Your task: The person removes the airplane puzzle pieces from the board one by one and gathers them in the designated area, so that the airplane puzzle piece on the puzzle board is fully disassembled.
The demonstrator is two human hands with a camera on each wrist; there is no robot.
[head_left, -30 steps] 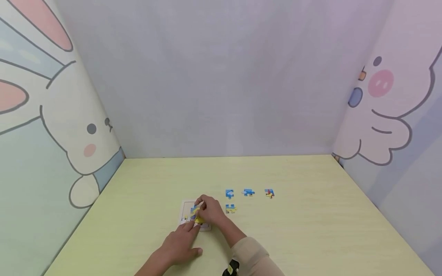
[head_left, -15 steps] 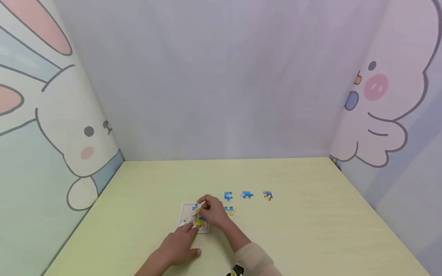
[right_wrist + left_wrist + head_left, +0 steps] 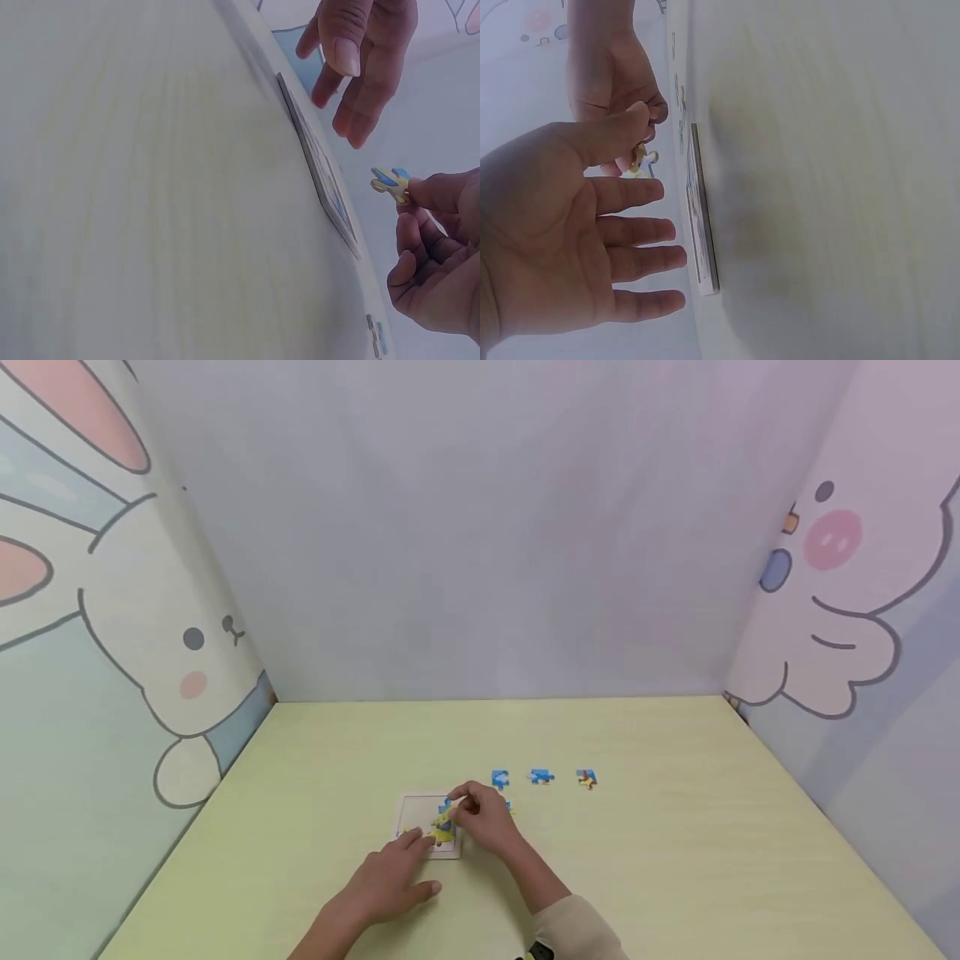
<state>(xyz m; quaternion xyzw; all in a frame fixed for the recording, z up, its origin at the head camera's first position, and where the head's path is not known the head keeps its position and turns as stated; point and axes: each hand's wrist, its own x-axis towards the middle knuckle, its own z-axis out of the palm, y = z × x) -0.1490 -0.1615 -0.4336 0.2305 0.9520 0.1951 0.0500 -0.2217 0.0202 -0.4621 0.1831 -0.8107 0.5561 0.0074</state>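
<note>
A square puzzle tray [image 3: 412, 806] with a pale frame lies on the table in front of me. My right hand [image 3: 486, 818] is at its right side and pinches a yellow and blue jigsaw piece [image 3: 391, 182] between thumb and fingertips. Both wrist views show this piece held up off the tray. My left hand [image 3: 390, 877] reaches over the front left of the tray with its fingers straight, and nothing is in its grasp. Its palm [image 3: 547, 247] shows in the left wrist view. Its fingers cover part of the tray's picture.
Three blue jigsaw pieces stand in a row behind the tray: a left one [image 3: 500, 778], a middle one [image 3: 540, 776] and a right one [image 3: 587, 778] with red and yellow. Another piece [image 3: 510, 807] is mostly hidden behind my right hand. Wall panels rise behind the pale table [image 3: 675, 843].
My right hand has shifted right across the tray with the jigsaw piece between its fingers. My left hand stays nearly in place, and the head view has tilted slightly.
</note>
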